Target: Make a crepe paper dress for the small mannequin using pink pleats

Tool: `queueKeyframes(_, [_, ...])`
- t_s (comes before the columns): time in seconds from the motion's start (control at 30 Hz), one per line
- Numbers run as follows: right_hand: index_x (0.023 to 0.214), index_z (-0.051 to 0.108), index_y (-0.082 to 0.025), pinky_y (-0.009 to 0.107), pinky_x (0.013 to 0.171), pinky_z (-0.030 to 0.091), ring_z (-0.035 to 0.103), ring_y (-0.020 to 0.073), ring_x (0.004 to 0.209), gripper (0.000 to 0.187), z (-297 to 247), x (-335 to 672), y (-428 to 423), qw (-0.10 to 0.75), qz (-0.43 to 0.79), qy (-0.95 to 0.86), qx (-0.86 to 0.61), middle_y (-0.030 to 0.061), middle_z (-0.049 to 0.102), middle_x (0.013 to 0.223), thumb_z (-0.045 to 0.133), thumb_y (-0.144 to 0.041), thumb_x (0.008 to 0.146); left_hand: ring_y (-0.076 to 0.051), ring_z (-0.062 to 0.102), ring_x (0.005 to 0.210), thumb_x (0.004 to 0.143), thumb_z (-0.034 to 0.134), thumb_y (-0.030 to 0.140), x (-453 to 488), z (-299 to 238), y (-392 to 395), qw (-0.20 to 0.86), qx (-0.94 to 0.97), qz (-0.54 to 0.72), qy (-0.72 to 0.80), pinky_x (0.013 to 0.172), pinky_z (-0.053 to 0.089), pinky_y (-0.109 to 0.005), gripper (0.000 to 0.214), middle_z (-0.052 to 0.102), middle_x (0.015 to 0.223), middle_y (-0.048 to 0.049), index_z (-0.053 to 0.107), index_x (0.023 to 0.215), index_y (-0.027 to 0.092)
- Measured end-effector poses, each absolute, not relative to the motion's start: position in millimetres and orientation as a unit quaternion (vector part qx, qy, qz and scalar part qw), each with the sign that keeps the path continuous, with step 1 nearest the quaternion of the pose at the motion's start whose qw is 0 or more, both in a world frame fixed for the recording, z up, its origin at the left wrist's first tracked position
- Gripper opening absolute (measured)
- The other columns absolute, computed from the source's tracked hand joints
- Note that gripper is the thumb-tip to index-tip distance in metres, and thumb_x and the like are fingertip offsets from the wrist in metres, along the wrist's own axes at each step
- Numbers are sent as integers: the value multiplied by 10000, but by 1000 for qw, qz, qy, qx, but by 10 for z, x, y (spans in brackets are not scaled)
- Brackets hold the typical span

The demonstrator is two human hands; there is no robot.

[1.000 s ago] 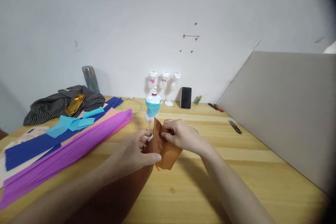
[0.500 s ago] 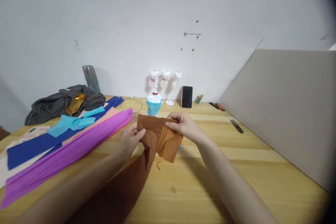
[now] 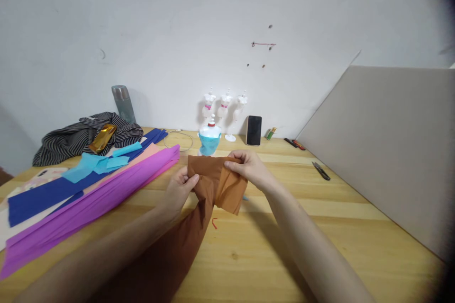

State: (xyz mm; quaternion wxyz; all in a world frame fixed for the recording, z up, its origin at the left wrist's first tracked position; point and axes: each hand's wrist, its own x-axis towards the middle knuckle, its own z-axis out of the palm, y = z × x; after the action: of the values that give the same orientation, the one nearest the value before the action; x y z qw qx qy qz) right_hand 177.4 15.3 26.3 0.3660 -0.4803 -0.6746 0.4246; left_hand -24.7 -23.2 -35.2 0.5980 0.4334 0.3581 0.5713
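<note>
A long piece of brown crepe paper [image 3: 202, 189] is stretched between my two hands above the table. Its left edge is pinched between thumb and fingers of my left hand [image 3: 181, 191]. My right hand [image 3: 250, 168] grips the top right part, where a lighter brown flap hangs down. From there the brown length trails toward me, beneath my left forearm. Just behind the paper's top edge stands a small white dress form [image 3: 209, 139] wrapped in light blue, its lower part hidden. A red scrap [image 3: 214, 223] lies on the table below the flap.
Purple crepe paper [image 3: 106, 203], blue strips [image 3: 42, 201] and a striped cloth [image 3: 85, 139] lie at left, near a flask [image 3: 123, 104]. Small white mannequins [image 3: 224, 104] and a phone [image 3: 253, 130] stand at the back. Thread snips [image 3: 321, 171] lie at right by a grey panel [image 3: 391, 142].
The view has shifted slightly. Both hands keep their hold on the brown crepe paper, and the hanging flap's lower corner sits a little higher and further right.
</note>
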Motion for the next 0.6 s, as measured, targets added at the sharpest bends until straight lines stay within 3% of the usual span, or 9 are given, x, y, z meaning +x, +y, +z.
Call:
queueKeyframes(0.27, [702, 607, -152, 239, 526, 408, 520, 123, 570, 284, 326, 1819, 107, 332, 438, -709, -442, 3, 591, 628, 691, -423, 692, -209, 649, 887, 838, 598, 302, -258, -275, -363, 549, 513, 561, 347, 822, 486, -323, 210, 708, 949, -57, 632, 987, 157])
queueKeyframes(0.43, [869, 662, -148, 309, 724, 490, 601, 175, 759, 271, 492, 1881, -57, 263, 401, -792, -378, 52, 653, 828, 678, -395, 759, -150, 571, 668, 853, 535, 286, -278, -198, -491, 392, 606, 545, 426, 636, 437, -267, 142, 616, 712, 2, 579, 779, 173])
queueKeyframes(0.5, [1090, 647, -161, 356, 845, 488, 616, 204, 884, 397, 553, 1936, -130, 234, 375, -829, -342, 73, 660, 954, 690, -390, 769, -129, 514, 579, 833, 535, 261, -286, -136, -544, 309, 657, 515, 456, 565, 386, -252, 160, 553, 617, 26, 543, 695, 182])
queueKeyframes(0.6, [1408, 429, -209, 410, 1000, 420, 528, 266, 1181, 770, 623, 2014, -217, 178, 364, -877, -260, 126, 562, 1288, 725, -459, 743, -134, 548, 600, 828, 509, 219, -294, -44, -595, 251, 709, 473, 459, 581, 398, -254, 116, 601, 648, 19, 583, 746, 185])
